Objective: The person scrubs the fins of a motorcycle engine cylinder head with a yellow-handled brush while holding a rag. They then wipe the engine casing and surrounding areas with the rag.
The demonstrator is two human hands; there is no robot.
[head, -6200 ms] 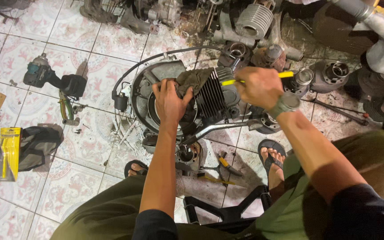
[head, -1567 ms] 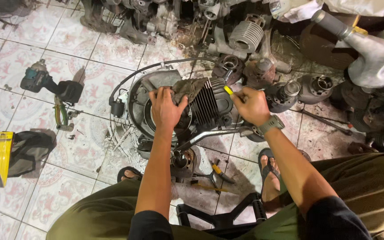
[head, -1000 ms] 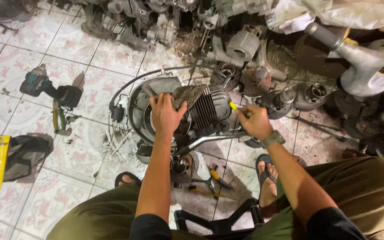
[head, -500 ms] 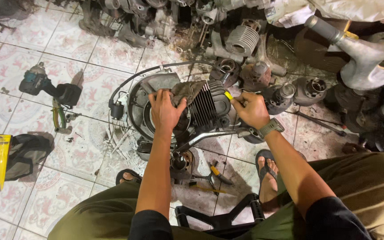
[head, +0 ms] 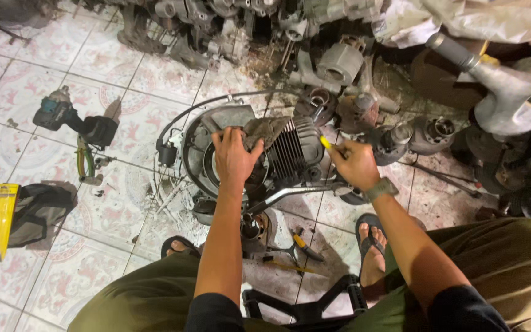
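Showing a tiled floor (head: pixel 50 258) strewn with engine parts; a small engine (head: pixel 259 163) with a finned cylinder lies before the seated person. Left hand (head: pixel 235 160) presses flat and open on the engine's round side cover, gripping nothing. Right hand (head: pixel 354 165), since half a second ago drawn slightly right of the fins, is closed around a yellow-handled tool (head: pixel 325 143) whose tip meets the cylinder; likely repositioning on a fastener. An impact driver (head: pixel 72 120) lies well apart.

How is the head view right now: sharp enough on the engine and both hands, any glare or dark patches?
Head view: engine and left hand evenly lit and fairly sharp; right hand slightly soft; pale tiles bright without harsh glare; parts pile at top dim.
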